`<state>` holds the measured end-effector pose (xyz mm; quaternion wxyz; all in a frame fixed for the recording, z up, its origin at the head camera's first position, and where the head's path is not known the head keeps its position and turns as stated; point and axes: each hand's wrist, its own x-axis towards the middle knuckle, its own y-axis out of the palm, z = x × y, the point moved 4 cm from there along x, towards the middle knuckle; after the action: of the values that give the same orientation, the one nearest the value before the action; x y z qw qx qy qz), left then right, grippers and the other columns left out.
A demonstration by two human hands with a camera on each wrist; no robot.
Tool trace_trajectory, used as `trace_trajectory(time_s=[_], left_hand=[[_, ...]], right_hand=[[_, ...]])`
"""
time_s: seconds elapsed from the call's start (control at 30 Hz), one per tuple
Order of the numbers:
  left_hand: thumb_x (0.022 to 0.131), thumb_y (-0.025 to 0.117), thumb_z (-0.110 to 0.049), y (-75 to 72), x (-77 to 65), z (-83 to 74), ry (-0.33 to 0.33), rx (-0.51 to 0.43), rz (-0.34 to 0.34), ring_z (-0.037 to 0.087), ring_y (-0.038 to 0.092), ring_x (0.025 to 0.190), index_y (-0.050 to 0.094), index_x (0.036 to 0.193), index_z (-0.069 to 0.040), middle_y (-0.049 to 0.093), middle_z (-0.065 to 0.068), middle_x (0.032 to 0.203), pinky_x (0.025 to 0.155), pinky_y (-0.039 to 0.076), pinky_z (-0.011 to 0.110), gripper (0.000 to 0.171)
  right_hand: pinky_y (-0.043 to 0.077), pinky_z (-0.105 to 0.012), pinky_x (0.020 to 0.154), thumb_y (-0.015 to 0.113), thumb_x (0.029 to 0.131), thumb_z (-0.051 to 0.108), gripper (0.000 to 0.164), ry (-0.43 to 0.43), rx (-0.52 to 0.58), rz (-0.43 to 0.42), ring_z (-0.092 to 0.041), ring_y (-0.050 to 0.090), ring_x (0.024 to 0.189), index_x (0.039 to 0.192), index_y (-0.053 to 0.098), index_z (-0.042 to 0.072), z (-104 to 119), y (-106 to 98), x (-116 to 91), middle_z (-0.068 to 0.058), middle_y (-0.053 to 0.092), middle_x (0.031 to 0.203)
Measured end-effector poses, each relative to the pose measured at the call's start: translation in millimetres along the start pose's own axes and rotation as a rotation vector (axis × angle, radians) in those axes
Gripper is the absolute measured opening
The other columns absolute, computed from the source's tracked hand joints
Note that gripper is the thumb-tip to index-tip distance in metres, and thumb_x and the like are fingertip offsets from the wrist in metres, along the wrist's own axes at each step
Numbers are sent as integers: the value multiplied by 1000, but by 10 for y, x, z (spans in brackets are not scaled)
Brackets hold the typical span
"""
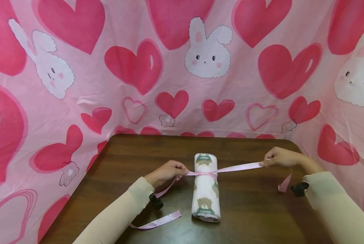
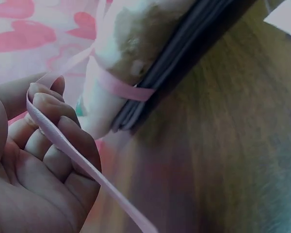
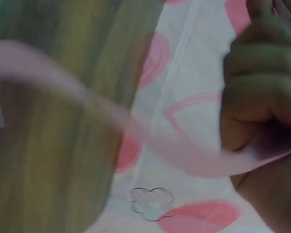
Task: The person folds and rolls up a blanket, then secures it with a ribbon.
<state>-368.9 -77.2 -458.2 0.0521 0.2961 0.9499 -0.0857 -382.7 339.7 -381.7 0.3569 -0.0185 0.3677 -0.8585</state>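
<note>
A rolled white towel point(image 1: 205, 195) with bear prints lies lengthwise on the table, a pink ribbon point(image 1: 239, 168) crossed around its upper half. On the towel's left, my left hand point(image 1: 166, 172) pinches one length of ribbon between thumb and fingers; the tail runs down across the palm in the left wrist view. My right hand point(image 1: 280, 157) grips the other length to the right, drawn out nearly straight from the towel. In the right wrist view, a blurred stretch of ribbon point(image 3: 194, 162) passes into the curled fingers point(image 3: 259, 92). Dark layers point(image 2: 169, 63) show along the towel's side.
The brown wooden table point(image 1: 249, 210) has rounded back corners. A loose ribbon end point(image 1: 162, 221) lies near the left forearm, and another end point(image 1: 284, 184) hangs below the right hand. Pink heart-and-rabbit cloth point(image 1: 175, 81) hangs behind and on both sides.
</note>
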Motion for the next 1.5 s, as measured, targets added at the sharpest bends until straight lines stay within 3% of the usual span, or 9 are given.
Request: trace_trajectory(time_s=[0.13, 0.2, 0.37, 0.5, 0.77, 0.97, 1.1, 1.2, 1.5], left_hand=[[92, 66, -12, -48, 17, 2, -4, 2, -17, 13, 48, 56, 69, 92, 4, 53, 3, 64, 53, 41, 26, 16], [93, 65, -14, -56, 26, 32, -20, 1, -28, 13, 48, 56, 69, 91, 2, 53, 3, 64, 53, 41, 26, 16], [97, 60, -15, -11, 56, 103, -67, -7, -36, 12, 46, 56, 66, 90, 4, 51, 4, 64, 53, 41, 26, 22], [99, 58, -18, 27, 73, 138, -83, -10, -14, 13, 45, 55, 57, 93, 15, 49, 1, 62, 53, 40, 26, 34], [93, 67, -19, 22, 71, 125, -78, -51, 3, 14, 42, 55, 55, 97, 18, 44, 0, 60, 53, 37, 27, 39], [91, 69, -16, -49, 92, 33, -34, -58, -40, 15, 37, 52, 65, 85, 3, 43, 1, 61, 51, 34, 29, 20], [91, 69, -14, -76, 106, 54, -43, -64, -68, 15, 32, 48, 67, 84, -3, 42, 0, 59, 50, 31, 29, 13], [91, 69, -14, -74, 120, 104, -62, -63, -69, 14, 31, 47, 68, 85, -1, 40, 0, 57, 48, 29, 29, 14], [90, 70, -17, -120, 112, 121, -65, -33, -73, 14, 30, 48, 69, 84, -4, 39, 0, 57, 48, 26, 29, 14]], right_hand=[[38, -24, 49, 65, 92, 9, 25, 71, 144, 152, -9, 44, 55, 77, 64, -11, -120, 263, 2, 2, 52, 63], [46, -30, 56, 67, 90, 10, 20, 89, 104, 162, -14, 54, 64, 85, 67, -10, -125, 394, 71, -1, 62, 73], [51, -41, 78, 73, 88, 26, 30, 48, -136, 20, -19, 62, 89, 105, 70, 1, -35, 656, 382, 0, 69, 96], [50, -35, 79, 68, 92, 34, 32, -73, -170, -84, -14, 61, 93, 110, 70, 8, 97, 885, 642, 4, 68, 101], [47, -30, 62, 56, 100, 16, 26, -234, 234, -59, -15, 52, 68, 91, 64, -8, 339, 1188, 926, -12, 59, 74], [40, -27, 46, 48, 103, 16, 35, -152, 573, 0, -12, 42, 51, 84, 46, -13, 376, 1125, 894, -3, 44, 62], [25, -22, 40, 48, 103, 18, 38, -60, 542, 29, -7, 29, 45, 81, 42, -12, 313, 1172, 893, 4, 37, 57], [25, -23, 40, 51, 102, 18, 39, -17, 492, -11, -7, 30, 44, 84, 44, -17, 247, 1210, 878, 4, 38, 55], [27, -22, 45, 55, 100, 17, 39, -94, 363, -103, -7, 32, 48, 80, 50, -17, 272, 1199, 781, 5, 39, 57]])
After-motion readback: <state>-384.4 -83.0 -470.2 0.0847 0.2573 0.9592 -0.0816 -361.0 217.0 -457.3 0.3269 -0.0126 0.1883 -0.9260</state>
